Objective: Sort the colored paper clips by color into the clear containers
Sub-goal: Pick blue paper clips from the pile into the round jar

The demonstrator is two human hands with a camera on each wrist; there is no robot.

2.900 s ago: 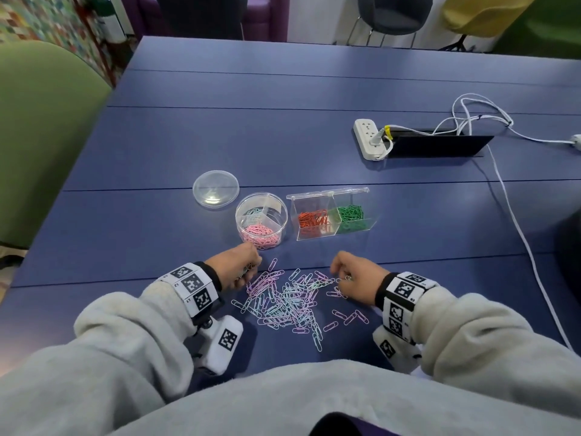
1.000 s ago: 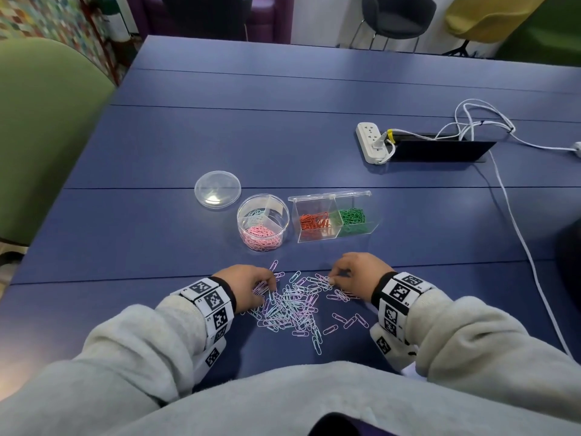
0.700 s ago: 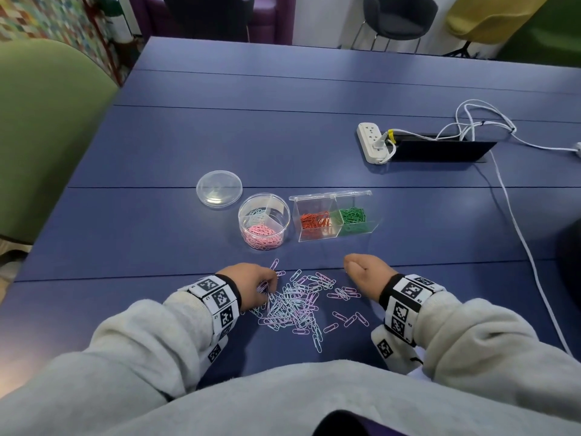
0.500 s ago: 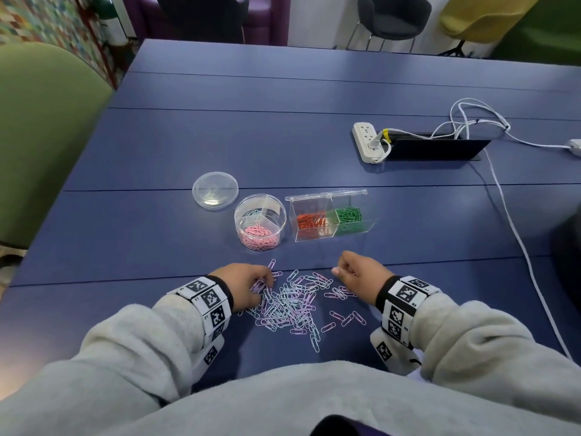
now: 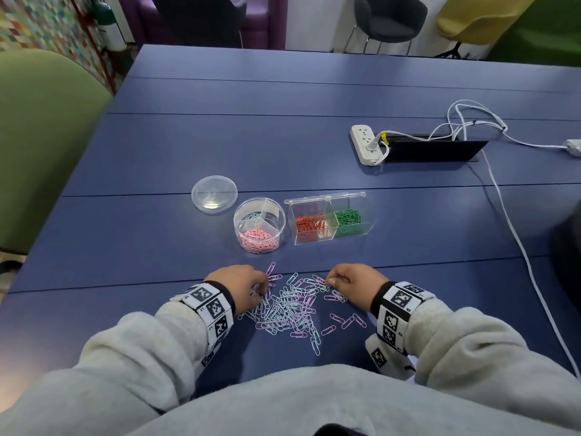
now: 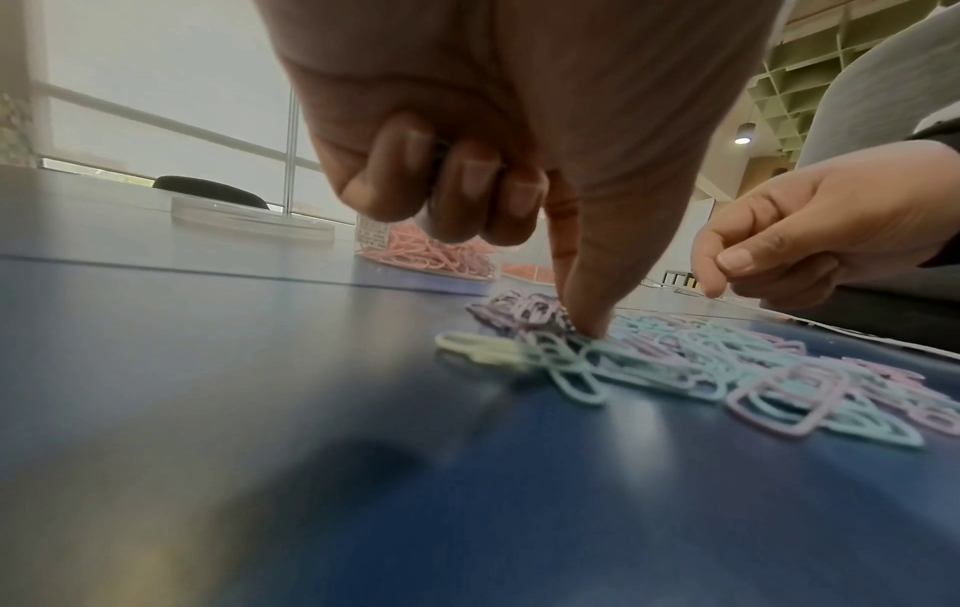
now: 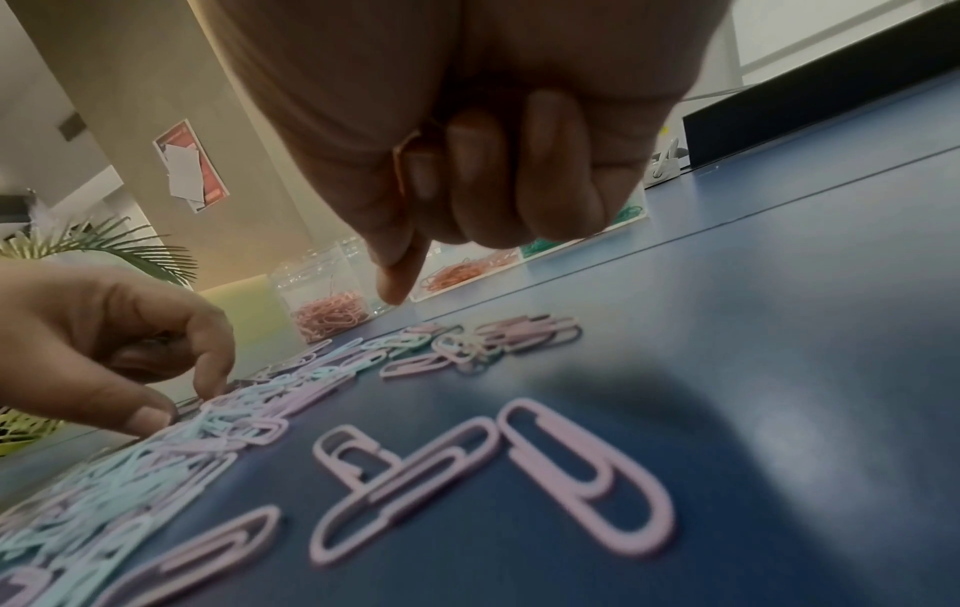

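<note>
The left hand [image 5: 242, 283] is pressing one extended fingertip into the paper clips [image 5: 290, 305], other fingers curled. The right hand [image 5: 353, 283], at their 2 o'clock, is hanging curled; contents unclear. Light, slippery wire; pinching one loop end should work

Both forearms, in grey sleeves with black-and-white marker wristbands, reach forward over the blue surface [image 5: 314, 152]. The left hand [image 5: 239, 283] curls 3 fingers into the palm, its index fingertip pressing downward. The right hand [image 5: 353, 280] is loosely fisted, index finger pointing down.
</note>
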